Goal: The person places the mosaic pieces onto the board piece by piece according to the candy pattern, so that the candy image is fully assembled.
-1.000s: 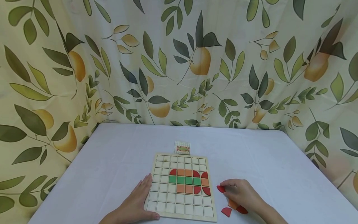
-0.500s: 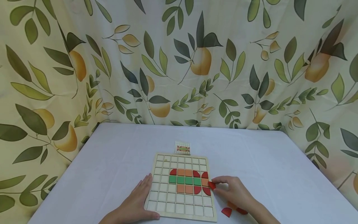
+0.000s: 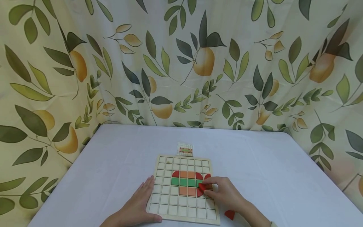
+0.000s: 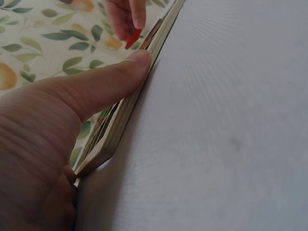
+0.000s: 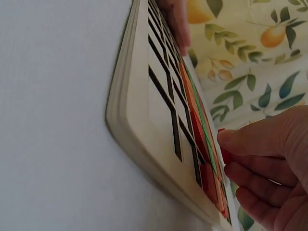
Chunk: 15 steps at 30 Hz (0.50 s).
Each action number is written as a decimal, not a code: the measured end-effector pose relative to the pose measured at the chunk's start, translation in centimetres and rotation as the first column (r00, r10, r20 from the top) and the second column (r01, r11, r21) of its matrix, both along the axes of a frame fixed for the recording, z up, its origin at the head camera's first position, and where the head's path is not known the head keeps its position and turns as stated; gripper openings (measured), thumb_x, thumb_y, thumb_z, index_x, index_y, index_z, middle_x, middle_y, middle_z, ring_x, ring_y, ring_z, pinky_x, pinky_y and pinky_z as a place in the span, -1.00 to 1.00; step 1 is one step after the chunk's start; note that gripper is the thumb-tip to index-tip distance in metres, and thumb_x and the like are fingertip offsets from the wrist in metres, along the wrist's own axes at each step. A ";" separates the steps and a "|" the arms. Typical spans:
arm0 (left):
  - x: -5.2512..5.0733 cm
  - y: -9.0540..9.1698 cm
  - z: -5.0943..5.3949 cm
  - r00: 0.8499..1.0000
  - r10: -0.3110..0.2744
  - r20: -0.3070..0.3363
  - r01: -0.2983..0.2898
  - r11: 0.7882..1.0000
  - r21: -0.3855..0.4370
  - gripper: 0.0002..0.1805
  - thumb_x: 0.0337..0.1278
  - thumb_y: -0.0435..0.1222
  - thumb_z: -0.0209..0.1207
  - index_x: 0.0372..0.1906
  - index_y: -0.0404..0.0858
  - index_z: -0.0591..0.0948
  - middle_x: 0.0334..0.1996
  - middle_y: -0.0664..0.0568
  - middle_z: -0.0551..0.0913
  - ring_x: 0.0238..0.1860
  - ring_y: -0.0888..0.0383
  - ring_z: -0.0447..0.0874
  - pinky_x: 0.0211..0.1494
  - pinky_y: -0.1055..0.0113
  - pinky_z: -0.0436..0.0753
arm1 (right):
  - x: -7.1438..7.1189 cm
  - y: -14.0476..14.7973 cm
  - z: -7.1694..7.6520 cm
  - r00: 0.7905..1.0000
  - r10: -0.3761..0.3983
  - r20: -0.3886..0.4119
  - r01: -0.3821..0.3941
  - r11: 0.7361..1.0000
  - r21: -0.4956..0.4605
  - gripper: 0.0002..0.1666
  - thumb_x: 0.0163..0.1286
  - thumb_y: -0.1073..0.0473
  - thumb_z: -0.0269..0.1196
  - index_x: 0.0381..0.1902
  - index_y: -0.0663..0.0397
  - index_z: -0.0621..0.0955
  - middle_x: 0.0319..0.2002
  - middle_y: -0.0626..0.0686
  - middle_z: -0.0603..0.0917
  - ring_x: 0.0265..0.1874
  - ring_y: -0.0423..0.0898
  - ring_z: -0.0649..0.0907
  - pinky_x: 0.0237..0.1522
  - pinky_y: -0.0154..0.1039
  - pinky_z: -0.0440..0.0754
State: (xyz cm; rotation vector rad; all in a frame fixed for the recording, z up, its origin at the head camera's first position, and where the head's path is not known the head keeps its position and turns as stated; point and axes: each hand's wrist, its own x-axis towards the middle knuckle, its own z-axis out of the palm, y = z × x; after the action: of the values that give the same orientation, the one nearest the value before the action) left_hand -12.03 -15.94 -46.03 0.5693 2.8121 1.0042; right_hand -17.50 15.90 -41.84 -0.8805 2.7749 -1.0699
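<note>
A square wooden grid board (image 3: pixel 173 208) lies flat on the white table. Several tiles sit in its cells: a row of green squares (image 3: pixel 183 182), orange squares (image 3: pixel 187 174) above and below it, and red quarter-circle tiles (image 3: pixel 175 173) at some corners. My left hand (image 3: pixel 136 201) rests against the board's left edge, fingers straight, its thumb (image 4: pixel 110 82) along the near edge. Over the right part of the board, my right hand (image 3: pixel 224 190) pinches a red quarter-circle tile (image 3: pixel 202 186) between thumb and finger, hiding some tiles beneath. The tile shows in the left wrist view too.
A small pattern card (image 3: pixel 185 149) lies just beyond the board's far edge. Right of the board, another red quarter-circle tile (image 3: pixel 230 214) lies on the table (image 3: pixel 269 176), partly under the right forearm. A leaf-and-fruit curtain (image 3: pixel 181 63) hangs behind the table.
My right hand has carried the red quarter-circle tile leftward from the table beside the board to above its right part. The left hand and the board have stayed put.
</note>
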 end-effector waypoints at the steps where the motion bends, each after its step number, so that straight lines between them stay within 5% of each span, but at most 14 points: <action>1: 0.0 0.0 0.0 1.000 -0.001 -0.002 0.001 1.000 0.000 0.42 -0.48 0.42 0.21 0.42 -0.38 -0.12 0.43 -0.14 -0.15 0.41 -0.02 -0.25 0.21 0.69 -0.46 | 0.0 -0.2 0.0 1.000 0.016 -0.018 -0.016 1.000 0.000 -0.71 0.11 0.22 0.37 -0.16 0.11 0.67 -0.22 -0.09 0.68 -0.16 -0.15 0.61 -0.11 -0.16 0.59; 15: -0.1 -0.1 0.1 1.000 0.000 0.015 0.001 1.000 -0.004 0.43 -0.49 0.42 0.21 0.42 -0.37 -0.13 0.43 -0.12 -0.15 0.42 0.00 -0.26 0.20 0.69 -0.47 | -0.6 -3.2 -0.2 0.989 0.147 -0.021 -0.147 0.989 -0.013 -0.74 0.14 0.28 0.33 -0.16 0.10 0.68 -0.24 -0.12 0.69 -0.22 -0.25 0.61 -0.18 -0.28 0.60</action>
State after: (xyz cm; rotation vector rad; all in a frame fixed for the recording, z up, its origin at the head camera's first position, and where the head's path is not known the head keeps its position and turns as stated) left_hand -12.08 -15.99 -45.88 0.5598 2.8005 0.9984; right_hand -18.06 12.70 -41.99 -1.0840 2.6710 -1.0649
